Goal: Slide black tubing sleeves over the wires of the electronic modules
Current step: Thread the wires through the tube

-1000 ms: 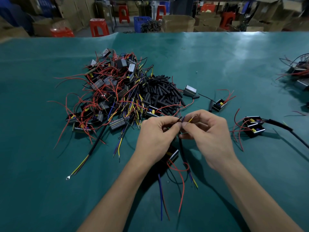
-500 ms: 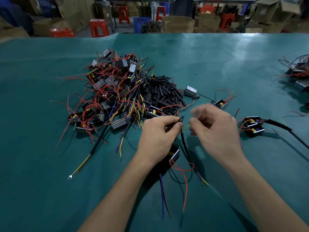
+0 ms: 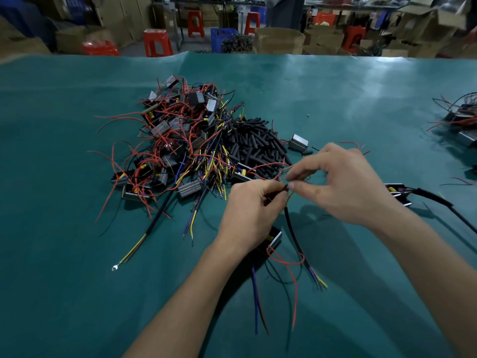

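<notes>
Left hand [image 3: 251, 210] fingers pinch top of black tubing sleeve [image 3: 293, 228]; right hand [image 3: 343, 182] fingers pinch wire ends there, above module [image 3: 273, 237] on counter [image 3: 77, 293].

Both hands meet above the near middle of the surface [image 3: 77, 293]: left hand [image 3: 251, 213] on the left, right hand [image 3: 346, 187] on the right, their fingers [image 3: 293, 186] touching at the upper end of a tubing sleeve [image 3: 293, 235]. The sleeve runs down and rightward from that point; wire ends [image 3: 320, 281] emerge at its near end. A module [image 3: 273, 237] lies under the left wrist, its loose wires [image 3: 258, 306] trailing toward the viewer. Behind the hands, left of centre, sits the module pile [image 3: 175, 151]; the heap of cut sleeves [image 3: 255, 143] lies against its right side. One single module [image 3: 298, 142] sits just right of the heap. A sleeved module [image 3: 423, 193] lies right of the right hand. More modules [image 3: 462, 122] lie at the far right edge. Stools [image 3: 157, 42] and boxes [image 3: 278, 40] stand beyond the far edge.
</notes>
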A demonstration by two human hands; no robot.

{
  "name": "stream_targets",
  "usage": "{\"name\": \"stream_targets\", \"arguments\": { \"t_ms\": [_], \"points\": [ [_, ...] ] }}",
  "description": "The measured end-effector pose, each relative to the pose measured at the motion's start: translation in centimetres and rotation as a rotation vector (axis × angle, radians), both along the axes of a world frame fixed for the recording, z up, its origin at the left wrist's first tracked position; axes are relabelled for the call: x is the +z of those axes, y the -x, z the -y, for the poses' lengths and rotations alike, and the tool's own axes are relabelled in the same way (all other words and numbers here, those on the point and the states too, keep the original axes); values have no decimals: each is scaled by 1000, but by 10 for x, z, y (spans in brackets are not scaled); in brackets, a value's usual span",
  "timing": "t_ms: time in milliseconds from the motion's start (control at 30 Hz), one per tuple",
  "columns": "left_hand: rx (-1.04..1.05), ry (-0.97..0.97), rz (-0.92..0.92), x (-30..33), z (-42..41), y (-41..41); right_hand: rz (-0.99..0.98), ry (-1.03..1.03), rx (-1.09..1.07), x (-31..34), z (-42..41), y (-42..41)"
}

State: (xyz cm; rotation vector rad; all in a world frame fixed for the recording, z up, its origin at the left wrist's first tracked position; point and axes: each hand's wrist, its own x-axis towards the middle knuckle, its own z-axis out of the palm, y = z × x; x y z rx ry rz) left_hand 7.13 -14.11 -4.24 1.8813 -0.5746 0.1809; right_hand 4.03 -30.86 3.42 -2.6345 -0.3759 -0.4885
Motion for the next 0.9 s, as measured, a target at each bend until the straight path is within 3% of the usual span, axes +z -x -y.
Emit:
{"name": "stream_targets", "arguments": {
  "t_ms": [367, 667, 900],
  "points": [
    [39, -115, 61, 4, -1, 3, -121, 159, 106, 18, 9, -9],
    [59, -208, 116, 3, 0, 4, -87, 186, 80, 3, 4, -11],
    [63, -146, 136, 1, 1, 3, -36, 225, 85, 0, 3, -11]
  ]
}}
